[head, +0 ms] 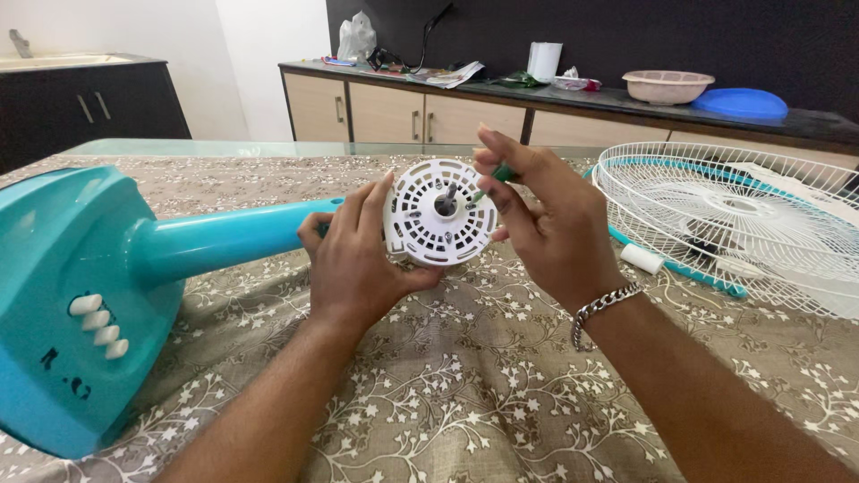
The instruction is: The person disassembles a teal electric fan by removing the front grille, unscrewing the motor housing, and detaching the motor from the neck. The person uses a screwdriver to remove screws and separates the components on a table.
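- The left hand (358, 259) is closed around the white motor housing (440, 224), gripping its rim from the 9 o'clock side.
- The right hand (541, 219) pinches a green-handled screwdriver (497, 176), fingers narrow, with the tip angled down toward 8 o'clock onto the housing face.
- The housing sits at frame centre above the bench (465, 385), its round face and shaft turned toward the camera.
- The teal fan stand (224, 237) lies on its side, long axis running from 9 o'clock to the housing, with its base (63, 304) at the left.
- A white wire grille (734, 215) lies flat at 3 o'clock.
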